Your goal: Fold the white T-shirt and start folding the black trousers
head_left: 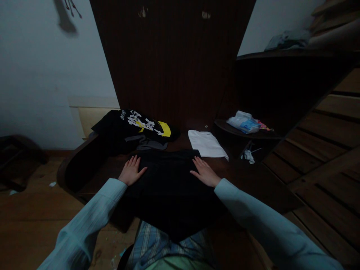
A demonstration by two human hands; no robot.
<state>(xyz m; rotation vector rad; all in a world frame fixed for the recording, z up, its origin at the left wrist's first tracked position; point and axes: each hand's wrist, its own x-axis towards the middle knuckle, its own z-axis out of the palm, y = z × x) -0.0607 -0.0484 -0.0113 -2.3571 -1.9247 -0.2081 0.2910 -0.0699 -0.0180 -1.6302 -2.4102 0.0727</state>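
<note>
A black garment [168, 180] lies spread over the dark wooden desk, its near part hanging over the front edge above my lap. My left hand [131, 171] rests flat on its left side, fingers stretched out. On its right side my right hand [205, 172] lies the same way, fingers apart. Just behind the garment, to the right, is a folded white cloth [206, 143]. Behind it to the left sits a heap of black clothing [140, 123] with white and yellow print, with a grey piece [152, 145] under it.
A small corner shelf [247, 133] at the right holds a plastic packet [244, 122]. The desk's raised wooden side [69, 165] bounds the left. A dark panel [174, 63] stands at the back, and wooden slats [323, 150] rise on the right.
</note>
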